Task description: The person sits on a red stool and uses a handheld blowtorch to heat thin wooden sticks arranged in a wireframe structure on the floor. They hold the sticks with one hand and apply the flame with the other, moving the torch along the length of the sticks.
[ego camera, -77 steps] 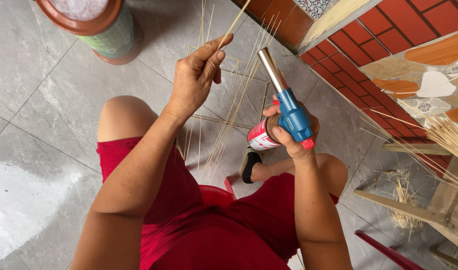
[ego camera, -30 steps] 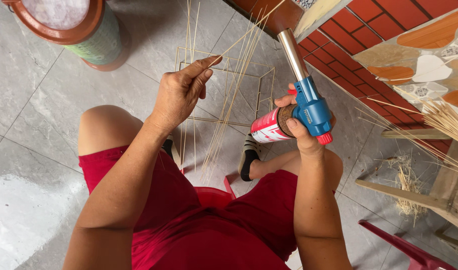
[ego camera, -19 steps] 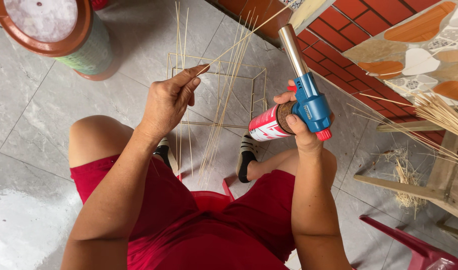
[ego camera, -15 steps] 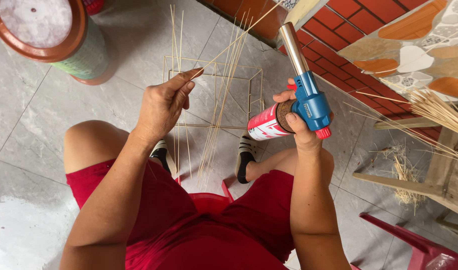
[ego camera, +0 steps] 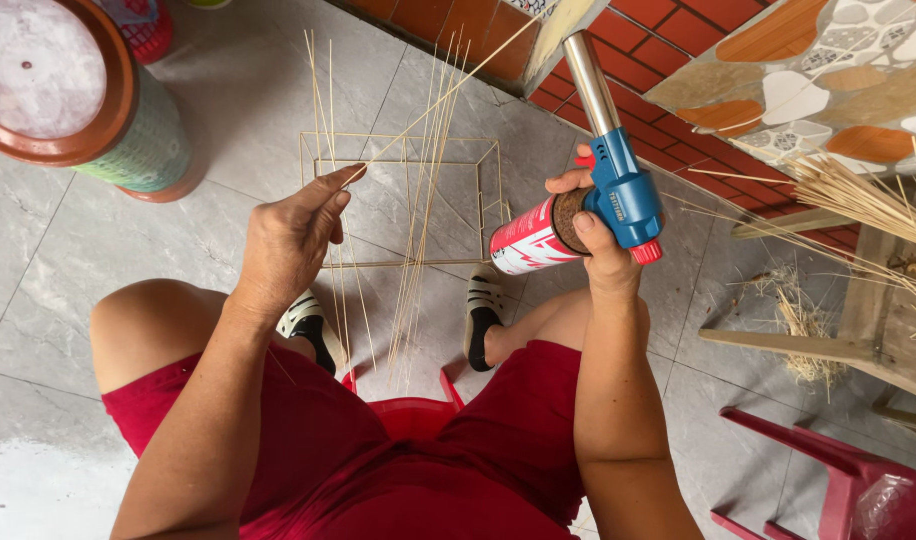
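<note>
The left hand (ego camera: pixel 293 240) pinches one thin pale bamboo strip (ego camera: pixel 433 105) between thumb and fingers (ego camera: pixel 340 180), above the square frame of thin bamboo sticks (ego camera: pixel 403 200) standing on the grey tiled floor (ego camera: pixel 68 260). The right hand (ego camera: pixel 593 235) has its fingers wrapped around a red gas canister with a blue torch head and metal nozzle (ego camera: pixel 593 150), tilted towards the brick wall. Open floor lies between the frame and the round brown-lidded container (ego camera: pixel 73 95) at left; a red plastic stool (ego camera: pixel 828 470) and a wooden rack (ego camera: pixel 878 320) crowd the right.

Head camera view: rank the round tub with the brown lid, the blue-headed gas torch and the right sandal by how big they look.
1. Round tub with brown lid, partly cut off by the frame.
2. Gas torch, though it sits nearer the camera, held in the right hand.
3. Right sandal, clearly smallest.
</note>
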